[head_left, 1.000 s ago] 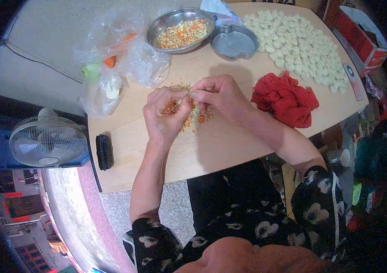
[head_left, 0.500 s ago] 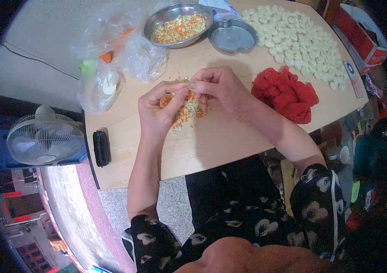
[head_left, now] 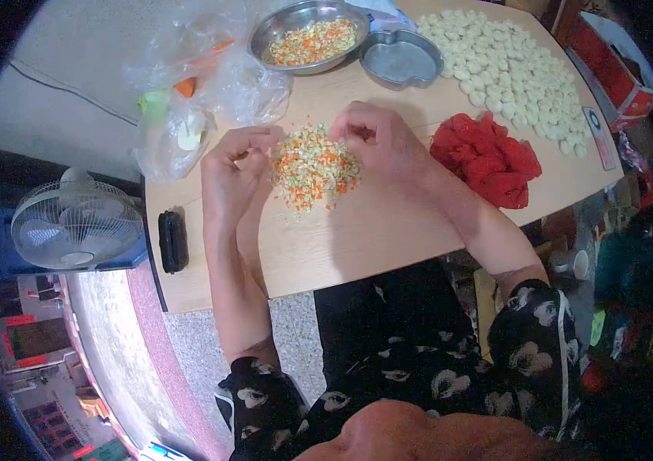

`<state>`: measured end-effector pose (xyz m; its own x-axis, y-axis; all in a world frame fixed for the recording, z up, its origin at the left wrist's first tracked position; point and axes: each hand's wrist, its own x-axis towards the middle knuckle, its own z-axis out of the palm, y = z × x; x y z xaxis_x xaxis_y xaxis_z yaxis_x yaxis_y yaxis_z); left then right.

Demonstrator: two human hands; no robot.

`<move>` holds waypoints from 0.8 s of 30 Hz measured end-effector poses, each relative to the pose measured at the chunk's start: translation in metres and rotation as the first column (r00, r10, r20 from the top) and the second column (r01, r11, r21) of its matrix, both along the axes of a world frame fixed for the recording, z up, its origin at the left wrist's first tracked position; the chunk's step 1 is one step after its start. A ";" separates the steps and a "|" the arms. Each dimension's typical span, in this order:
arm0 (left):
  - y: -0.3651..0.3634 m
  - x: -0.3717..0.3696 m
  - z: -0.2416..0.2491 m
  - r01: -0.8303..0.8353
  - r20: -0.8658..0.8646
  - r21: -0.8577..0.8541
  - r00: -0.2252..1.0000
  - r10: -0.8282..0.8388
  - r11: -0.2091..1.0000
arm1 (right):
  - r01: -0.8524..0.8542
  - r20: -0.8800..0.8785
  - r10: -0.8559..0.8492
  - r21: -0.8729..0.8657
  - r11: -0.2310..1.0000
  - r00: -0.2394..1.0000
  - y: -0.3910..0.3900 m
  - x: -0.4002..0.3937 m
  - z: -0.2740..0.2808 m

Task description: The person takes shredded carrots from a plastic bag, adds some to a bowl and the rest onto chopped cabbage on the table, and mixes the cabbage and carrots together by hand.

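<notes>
Big wooden table (head_left: 388, 238) takes up most of the view, and everything sits on it. Far beyond the hands on the right side there's a wide spread of little pale dough balls (head_left: 510, 69), and just right of the right hand a crumpled red cloth (head_left: 487, 160). Past the left hand are some clear plastic bags (head_left: 196, 84) with carrot and veg bits in them, then a round metal bowl (head_left: 309, 42) of chopped mix with a heart-shaped metal tin (head_left: 401, 60) just beside it. A small black case (head_left: 173, 240) lies near the table edge, on the near side of the left hand.

The chopped veg pile (head_left: 312, 165), orange, white and green bits, sits right between the two hands, touching both. It's a loose heap, slightly longer running from the far side toward the person, no real pointing direction.

Left hand (head_left: 236, 173) is curled with fingers bent in at the pile's left edge. Right hand (head_left: 376, 142) is cupped at the far right edge, fingertips pinched together in the bits. Can't tell whether either one really holds anything.
</notes>
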<state>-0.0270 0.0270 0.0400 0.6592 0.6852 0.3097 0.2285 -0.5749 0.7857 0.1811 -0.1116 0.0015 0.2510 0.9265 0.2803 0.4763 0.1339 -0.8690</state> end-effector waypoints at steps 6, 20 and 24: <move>-0.001 -0.013 0.011 0.136 -0.202 -0.131 0.966 -0.160 0.982 | -0.258 0.412 0.171 0.164 0.952 0.895 -0.006 -0.008 0.000; -0.004 -0.008 0.003 0.228 -0.226 -0.066 0.945 -0.237 0.971 | -0.067 -0.137 0.066 -0.003 0.998 0.988 -0.008 -0.019 0.004; -0.011 0.002 0.005 0.173 0.079 -0.505 0.985 -0.154 0.846 | -0.137 -0.566 0.099 -0.026 0.990 0.818 -0.006 -0.017 0.005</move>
<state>-0.0246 0.0163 0.0448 0.7712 0.6360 -0.0280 0.1346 -0.1199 0.9836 0.1645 -0.1172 0.0063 0.2347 0.9699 0.0650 -0.1138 0.0938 -0.9891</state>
